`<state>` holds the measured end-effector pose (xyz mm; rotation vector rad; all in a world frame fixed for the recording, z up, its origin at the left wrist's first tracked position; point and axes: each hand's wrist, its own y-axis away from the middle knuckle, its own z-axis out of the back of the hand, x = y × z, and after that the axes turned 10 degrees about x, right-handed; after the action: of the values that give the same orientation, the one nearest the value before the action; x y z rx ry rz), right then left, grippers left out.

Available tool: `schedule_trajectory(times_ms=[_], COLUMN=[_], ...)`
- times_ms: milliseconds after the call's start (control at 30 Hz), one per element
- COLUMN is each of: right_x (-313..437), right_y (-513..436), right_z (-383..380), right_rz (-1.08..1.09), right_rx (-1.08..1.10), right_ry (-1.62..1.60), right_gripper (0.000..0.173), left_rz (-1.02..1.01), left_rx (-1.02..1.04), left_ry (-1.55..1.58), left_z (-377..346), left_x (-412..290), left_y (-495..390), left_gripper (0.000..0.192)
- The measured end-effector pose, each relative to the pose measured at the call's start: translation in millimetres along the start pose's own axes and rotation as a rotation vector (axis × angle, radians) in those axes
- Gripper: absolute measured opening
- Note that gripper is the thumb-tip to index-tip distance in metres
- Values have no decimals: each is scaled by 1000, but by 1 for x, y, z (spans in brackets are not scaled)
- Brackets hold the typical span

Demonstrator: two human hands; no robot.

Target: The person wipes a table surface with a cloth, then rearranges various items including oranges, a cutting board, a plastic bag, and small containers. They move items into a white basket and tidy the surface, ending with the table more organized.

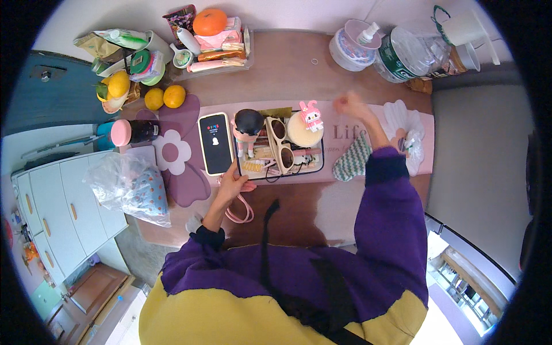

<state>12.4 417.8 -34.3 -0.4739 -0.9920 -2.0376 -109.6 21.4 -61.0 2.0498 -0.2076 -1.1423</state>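
Observation:
My left hand (234, 184) is at the near left corner of a shallow dark-rimmed tray (302, 174), its fingers around the rim. In the tray lie cream-framed sunglasses (279, 144), a dark-haired doll figure (248, 127), a yellow coil hair tie (253, 166) and several small items. A round cream-coloured item (302, 133) stands at its far right, with a pink rabbit block figure (311, 116) on top. My right hand (353, 107) is over the mat right of the tray, motion-blurred; whether it holds anything cannot be told. A phone (215, 144) lies left of the tray.
A pink desk mat (379, 129) bears a green-and-white knitted piece (352, 158) and a clear plastic bundle (414, 146). Pink cord (246, 211) loops near my left hand. Leftward are a pink-lidded jar (121, 133), oranges (174, 96) and a plastic bag (129, 185). Tubs (351, 54) stand behind.

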Motion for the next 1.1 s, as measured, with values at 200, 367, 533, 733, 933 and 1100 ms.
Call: schedule_trajectory(times_ms=[200,367,533,733,933,1100], right_x=[16,16,7,4,12,13], right_y=[-114,-135,-134,-119,-112,-129], right_z=[-1,-8,-7,-15,-8,-9], right_rz=[218,43,7,56,12,-122], right_rx=[-607,-558,-548,-595,-570,-551], right_ry=[142,154,156,67,-16,-50], right_gripper=[26,20,8,12,26,29], left_rz=[12,58,-145,-395,-414,-366], left_rx=[7,-16,138,263,373,357], left_ry=[-30,-344,-297,-179,-173,-115], left_z=[-1,-1,-22,-72,-102,-113], left_x=[-7,-35,-88,-145,-161,-160], left_y=[16,51,70,32,27,31], left_gripper=[64,45,32,25,26,25])
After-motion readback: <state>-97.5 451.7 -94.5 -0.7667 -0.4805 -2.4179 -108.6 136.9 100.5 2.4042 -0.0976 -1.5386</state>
